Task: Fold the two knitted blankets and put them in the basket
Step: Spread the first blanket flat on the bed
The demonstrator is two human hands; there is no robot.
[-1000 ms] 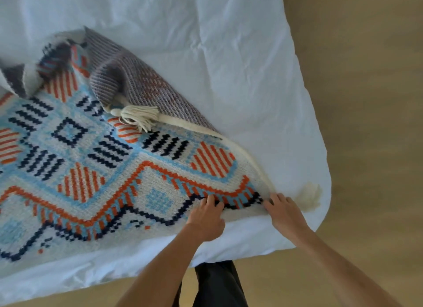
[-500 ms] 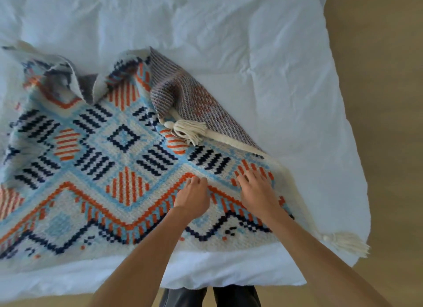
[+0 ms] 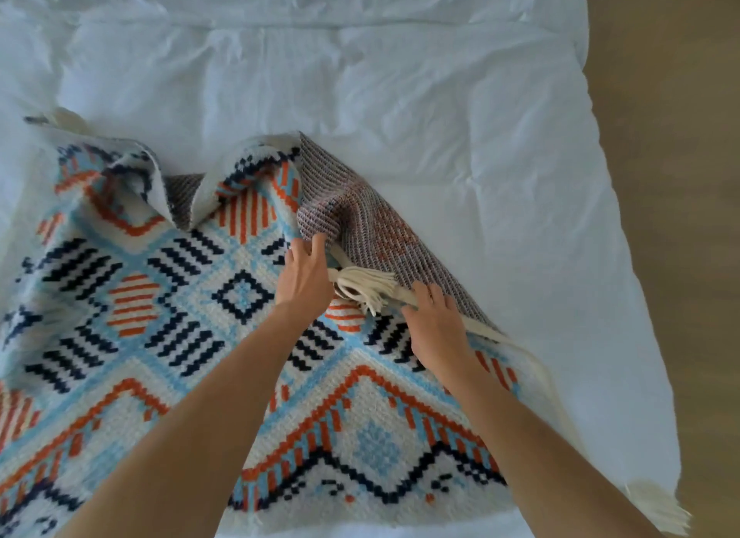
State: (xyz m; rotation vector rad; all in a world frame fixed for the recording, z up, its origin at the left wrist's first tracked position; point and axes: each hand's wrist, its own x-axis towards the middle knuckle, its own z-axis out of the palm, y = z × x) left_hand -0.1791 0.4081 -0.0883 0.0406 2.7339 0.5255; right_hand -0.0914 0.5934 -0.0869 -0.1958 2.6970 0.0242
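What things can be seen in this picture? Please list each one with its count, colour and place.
knitted blanket: one, white with light blue, orange and navy pattern, spread on the duvet; far right corner turned over, showing a grey-brown underside.
tassels: two clearly seen, cream, one between the hands, one at the blanket's near right corner.
duvet: one, white, wrinkled, under the blanket.
wooden floor: tan, along the right.
left hand: one, bare, touching the turned-over corner.
right hand: one, bare, on that corner's cream edge.
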